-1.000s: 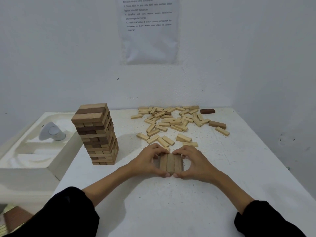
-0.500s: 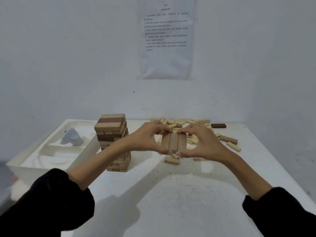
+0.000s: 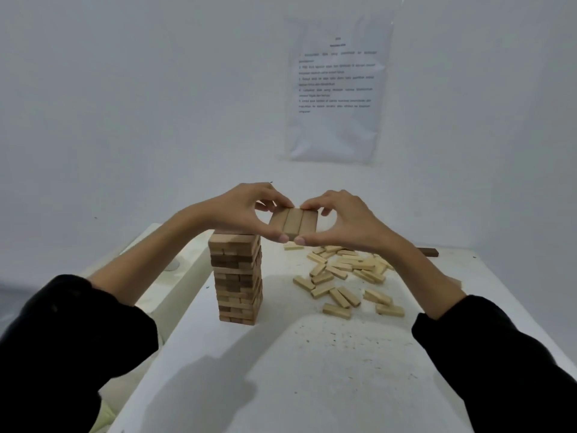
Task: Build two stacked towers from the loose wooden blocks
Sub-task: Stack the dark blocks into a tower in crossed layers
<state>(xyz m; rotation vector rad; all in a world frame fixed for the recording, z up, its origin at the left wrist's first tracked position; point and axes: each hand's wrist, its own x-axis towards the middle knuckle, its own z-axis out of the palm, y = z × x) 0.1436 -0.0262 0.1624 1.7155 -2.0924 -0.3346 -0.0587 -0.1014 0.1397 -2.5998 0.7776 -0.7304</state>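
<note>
Adding a layer: over the surface (image 3: pixel 312 385), just right of the top of the tower (image 3: pixel 237 276) by the left edge, above the loose blocks (image 3: pixel 343 276) toward the far right corner, carrying a row of three blocks (image 3: pixel 293 226) pinched together from both sides by left hand (image 3: pixel 246 210) and right hand (image 3: pixel 343 220). Next, by judgement: shift left, square over the top, lower gently. Raised since a second ago from flat on the surface to tower-top height.

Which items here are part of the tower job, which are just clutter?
In the job: row of three blocks held by left hand and right hand; tower; loose blocks.
Lying about: printed sheet; white tray beside table.
</note>
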